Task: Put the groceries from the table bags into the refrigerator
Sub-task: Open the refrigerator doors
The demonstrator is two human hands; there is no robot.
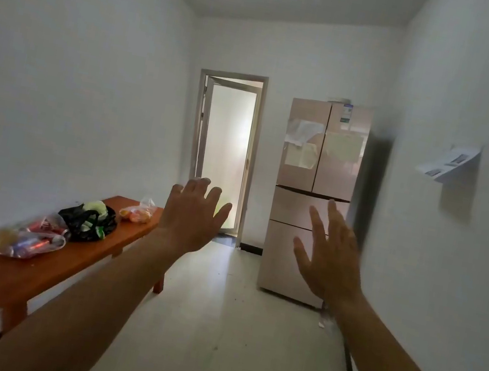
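Ahead: refrigerator [314, 197] closed; bags [86, 221] on table [8, 274]; left hand [193, 218], right hand [329, 259] spread, empty.

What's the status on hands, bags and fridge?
Left hand and right hand open, empty, raised. Three bags on the table, untouched. Fridge doors shut. Floor path clear.

**What the view leaves unclear**

The counter [25, 271] runs off the left edge, its near end and legs cut away. On it, the clear bag [23, 239] nearest the camera is smeared by motion; its contents read only as red and yellow shapes. Beyond the counter, the papers on the refrigerator [313, 197] are too faint to read. Both hands are blurred at the fingertips [204, 183].
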